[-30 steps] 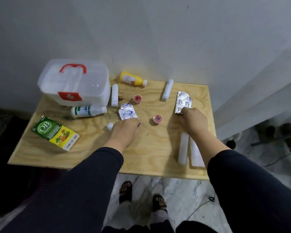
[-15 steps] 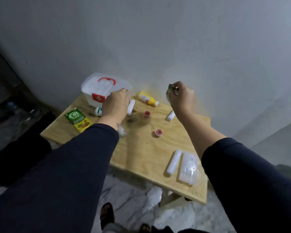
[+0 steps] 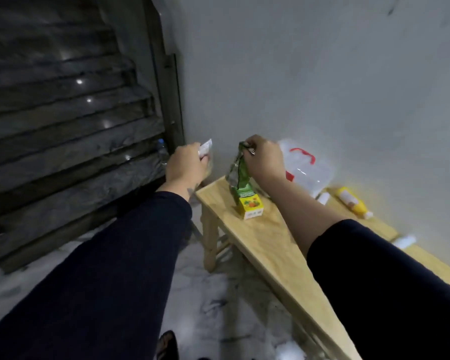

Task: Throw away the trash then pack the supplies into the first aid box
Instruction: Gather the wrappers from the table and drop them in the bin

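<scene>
My left hand (image 3: 186, 165) is raised past the left end of the wooden table (image 3: 273, 245), closed on a small white wrapper (image 3: 205, 148). Over that table end, my right hand (image 3: 264, 159) pinches a crumpled silver foil strip (image 3: 235, 170), which hangs down in front of the green and yellow medicine box (image 3: 248, 205). The clear first aid box (image 3: 309, 170) with its red handle stands shut behind my right wrist. A yellow bottle (image 3: 351, 205) and a white roll (image 3: 324, 198) lie on the table to its right. Another white roll (image 3: 404, 241) shows beyond my right forearm.
Dark stone stairs (image 3: 63, 141) rise at the left, with a clear water bottle (image 3: 163, 152) at their foot by the wall. Marble floor (image 3: 218, 307) lies below the table; a sandalled foot (image 3: 168, 345) shows at the bottom edge. A grey wall stands behind the table.
Both hands lifted the wrapper and the foil strip off the table and carried them left. My view has swung left toward the stairs, so the table now sits at the right.
</scene>
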The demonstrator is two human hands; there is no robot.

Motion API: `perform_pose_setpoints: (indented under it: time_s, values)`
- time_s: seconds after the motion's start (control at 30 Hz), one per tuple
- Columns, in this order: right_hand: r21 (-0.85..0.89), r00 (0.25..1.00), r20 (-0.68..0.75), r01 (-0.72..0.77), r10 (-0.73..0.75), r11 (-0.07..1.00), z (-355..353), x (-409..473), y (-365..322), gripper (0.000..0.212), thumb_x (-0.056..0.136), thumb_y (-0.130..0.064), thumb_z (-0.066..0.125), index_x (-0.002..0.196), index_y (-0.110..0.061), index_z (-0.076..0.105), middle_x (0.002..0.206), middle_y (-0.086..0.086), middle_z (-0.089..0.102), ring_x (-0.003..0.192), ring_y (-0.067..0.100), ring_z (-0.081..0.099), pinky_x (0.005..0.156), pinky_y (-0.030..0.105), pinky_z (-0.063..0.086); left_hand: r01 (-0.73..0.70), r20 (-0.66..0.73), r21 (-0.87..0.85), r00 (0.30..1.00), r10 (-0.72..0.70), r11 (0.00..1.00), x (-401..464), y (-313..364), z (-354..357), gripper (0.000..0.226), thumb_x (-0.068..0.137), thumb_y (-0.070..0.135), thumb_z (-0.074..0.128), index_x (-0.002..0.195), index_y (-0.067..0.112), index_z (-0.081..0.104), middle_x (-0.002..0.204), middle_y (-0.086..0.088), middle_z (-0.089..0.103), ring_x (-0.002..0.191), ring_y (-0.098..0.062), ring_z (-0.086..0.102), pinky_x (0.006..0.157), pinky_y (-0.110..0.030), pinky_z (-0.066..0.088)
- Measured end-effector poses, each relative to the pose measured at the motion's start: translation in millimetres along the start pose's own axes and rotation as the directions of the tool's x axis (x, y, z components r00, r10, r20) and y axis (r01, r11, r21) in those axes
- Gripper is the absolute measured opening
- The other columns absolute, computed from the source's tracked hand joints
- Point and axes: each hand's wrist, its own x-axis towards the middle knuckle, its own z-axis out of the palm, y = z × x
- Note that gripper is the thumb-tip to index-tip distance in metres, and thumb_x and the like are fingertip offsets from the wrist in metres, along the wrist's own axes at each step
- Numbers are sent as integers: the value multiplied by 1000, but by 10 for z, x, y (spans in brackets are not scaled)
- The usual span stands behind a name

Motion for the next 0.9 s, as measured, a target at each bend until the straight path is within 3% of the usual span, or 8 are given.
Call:
perform_pose_setpoints:
  time_s: [0.2,0.33,0.47,0.67,0.73,0.8,0.9]
  values:
    - [24,985,173,4,-8,1000,1117,266,-696,24,90,-16,56,111,-12,66,106,18,71,98,38,64,80,38,52,152,105,-70,984,-145,986,307,-1218,-5,23,94,26,58,99,3,63,106,-17,67,100,-35,62,68,-32,39]
    - [16,963,271,-22,17,1000,1802,367,-961,24,89,-15,58,110,-11,67,105,19,71,98,38,64,81,41,54,212,172,-74,965,-197,974,438,-1884,38,24,92,23,61,89,-2,62,100,-22,66,96,-37,60,66,-31,33]
    - [8,937,344,-68,61,998,2339,529,-1116,23,90,-14,58,111,-11,67,106,19,70,98,37,65,81,39,53,312,224,-90,932,-286,946,671,-2395,136,24,91,19,61,72,7,50,88,-23,64,87,-37,61,63,-31,31]
    - [-30,899,427,-91,95,995,3182,1011,-1107,22,92,-15,58,112,-11,65,107,19,70,99,36,64,80,38,52,445,278,-106,872,-404,889,1216,-2903,511,25,92,18,61,84,-6,59,93,-27,65,89,-41,60,65,-36,39]
    - [-39,878,460,-126,130,991,3494,1168,-1040,22,91,-15,57,111,-11,65,106,18,70,99,37,64,79,37,52,490,289,-98,847,-447,866,1404,-3069,695,24,91,18,61,73,3,56,91,-25,65,88,-39,61,66,-35,39]
    - [-58,857,489,-154,163,986,3804,1300,-976,21,92,-15,55,111,-11,64,105,17,70,98,35,64,76,35,50,512,295,-80,832,-471,855,1606,-3258,915,36,91,20,61,62,17,41,79,-18,60,85,-37,61,64,-32,36]
    - [-51,832,526,-174,175,983,4300,1469,-879,21,92,-15,54,110,-11,63,105,14,70,97,32,65,73,31,47,568,325,-99,795,-513,817,1879,-3548,1243,42,89,18,61,58,22,33,68,-5,48,79,-36,60,62,-32,35]
